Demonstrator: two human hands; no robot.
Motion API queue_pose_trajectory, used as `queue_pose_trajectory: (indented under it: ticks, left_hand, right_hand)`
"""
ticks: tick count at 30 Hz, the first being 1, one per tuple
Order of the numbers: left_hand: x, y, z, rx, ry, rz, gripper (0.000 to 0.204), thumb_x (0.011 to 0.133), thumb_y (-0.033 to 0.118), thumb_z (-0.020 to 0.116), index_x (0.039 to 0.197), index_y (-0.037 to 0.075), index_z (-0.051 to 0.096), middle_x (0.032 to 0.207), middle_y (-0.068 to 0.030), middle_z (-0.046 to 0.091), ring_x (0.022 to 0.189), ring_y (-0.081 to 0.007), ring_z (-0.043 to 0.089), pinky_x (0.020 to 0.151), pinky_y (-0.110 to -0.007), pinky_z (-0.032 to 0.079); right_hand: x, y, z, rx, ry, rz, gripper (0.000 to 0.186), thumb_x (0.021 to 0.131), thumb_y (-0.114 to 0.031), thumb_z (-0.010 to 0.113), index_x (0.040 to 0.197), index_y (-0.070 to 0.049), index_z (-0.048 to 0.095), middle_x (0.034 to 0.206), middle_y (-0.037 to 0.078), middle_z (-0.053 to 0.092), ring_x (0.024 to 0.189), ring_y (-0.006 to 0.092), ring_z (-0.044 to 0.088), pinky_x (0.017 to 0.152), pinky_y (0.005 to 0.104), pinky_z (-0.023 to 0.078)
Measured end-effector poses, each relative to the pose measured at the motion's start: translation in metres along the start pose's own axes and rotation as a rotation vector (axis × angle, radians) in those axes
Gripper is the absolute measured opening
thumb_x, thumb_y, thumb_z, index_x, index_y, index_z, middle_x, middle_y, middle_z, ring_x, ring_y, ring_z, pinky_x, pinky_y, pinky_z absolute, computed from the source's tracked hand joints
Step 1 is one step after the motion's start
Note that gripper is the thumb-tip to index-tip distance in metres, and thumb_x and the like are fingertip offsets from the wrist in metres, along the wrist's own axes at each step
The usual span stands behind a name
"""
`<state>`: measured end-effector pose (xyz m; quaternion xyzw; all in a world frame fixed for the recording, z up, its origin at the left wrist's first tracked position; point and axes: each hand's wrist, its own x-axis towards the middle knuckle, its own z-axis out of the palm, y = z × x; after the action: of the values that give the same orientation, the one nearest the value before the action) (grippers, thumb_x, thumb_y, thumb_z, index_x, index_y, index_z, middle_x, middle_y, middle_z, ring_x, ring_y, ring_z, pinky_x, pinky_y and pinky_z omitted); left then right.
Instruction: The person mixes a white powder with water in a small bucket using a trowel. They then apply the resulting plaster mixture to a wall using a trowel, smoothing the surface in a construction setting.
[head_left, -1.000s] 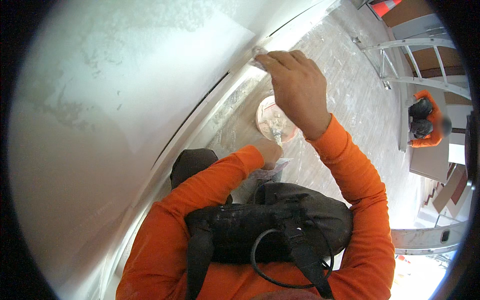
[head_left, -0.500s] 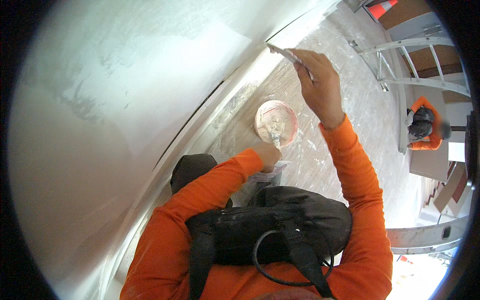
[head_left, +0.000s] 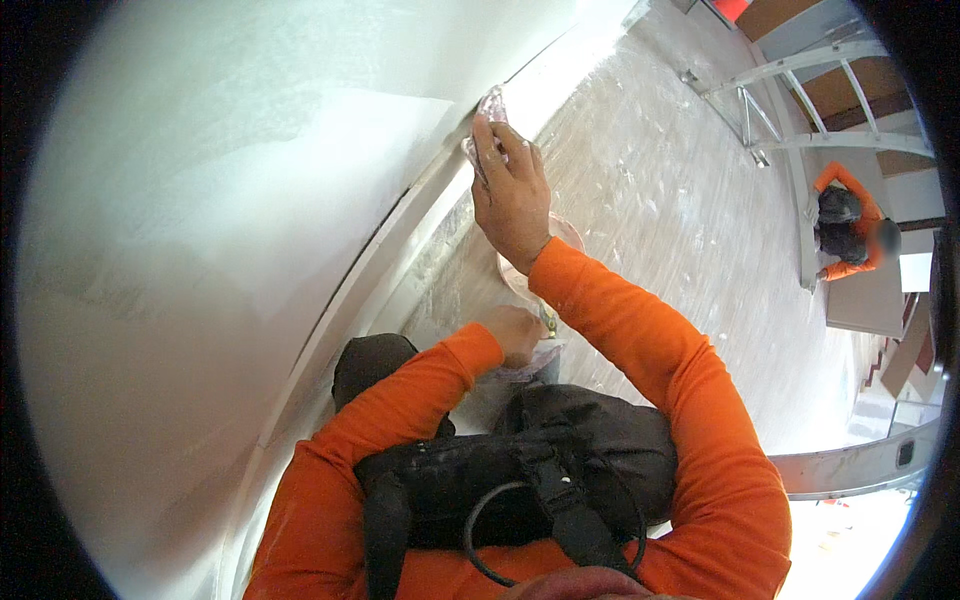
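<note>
My right hand [head_left: 512,200] grips a putty-smeared blade [head_left: 488,105] against the narrow gap between the pale wall [head_left: 240,200] and the white skirting strip [head_left: 355,275]; its fingers partly hide the tool. My left hand [head_left: 510,332] is lower, closed on a putty-smeared scraper [head_left: 530,362] with a wide, pinkish-stained blade. A round pink bucket of pale putty [head_left: 567,228] stands on the floor behind my right wrist, mostly hidden by it.
The dusty wood-look floor [head_left: 650,200] runs to the right. A metal ladder [head_left: 820,135] lies at upper right, near a cone [head_left: 730,8]. A crouching co-worker in orange sleeves [head_left: 850,220] works by grey boards [head_left: 860,310]. Another curved-looking metal rail [head_left: 840,470] crosses lower right.
My right hand has swung left with its blade, onto the gap at the skirting, and its arm now covers much of the bucket. My left hand sits slightly lower and further left.
</note>
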<state>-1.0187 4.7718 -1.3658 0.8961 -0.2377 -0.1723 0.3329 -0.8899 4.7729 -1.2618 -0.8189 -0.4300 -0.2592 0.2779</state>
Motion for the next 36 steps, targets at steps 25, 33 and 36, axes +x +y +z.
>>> queue_pose_trajectory:
  ticks: [25,33,36]
  left_hand:
    - [0.012,-0.014,0.023,0.064,0.049,0.027,0.028,0.074,0.014,0.063,0.1,0.006,0.073,0.1,-0.0213,0.071,0.096,-0.0373,0.069,0.085,-0.047,0.053]
    - [0.008,-0.002,-0.006,0.036,-0.128,-0.031,0.021,0.074,0.015,0.063,0.091,0.007,0.072,0.094,-0.0188,0.071,0.092,-0.0374,0.068,0.082,-0.048,0.052]
    - [0.008,-0.009,0.001,0.096,-0.12,-0.012,0.021,0.074,0.016,0.062,0.091,0.007,0.071,0.093,-0.0188,0.071,0.092,-0.0375,0.068,0.081,-0.049,0.052]
  right_hand:
    - [0.036,-0.066,-0.106,0.388,-0.217,0.052,0.03,0.082,0.004,0.058,0.11,-0.005,0.065,0.102,0.008,0.069,0.093,0.0216,0.065,0.083,0.0354,0.054]
    - [0.015,0.074,-0.023,0.852,0.22,0.858,0.032,0.088,-0.004,0.058,0.119,0.002,0.055,0.104,0.018,0.066,0.097,0.0244,0.065,0.086,0.035,0.052]
    - [0.001,0.042,-0.001,0.763,0.143,0.785,0.033,0.089,-0.001,0.057,0.122,0.003,0.053,0.11,0.015,0.064,0.1,0.0208,0.063,0.086,0.0329,0.052]
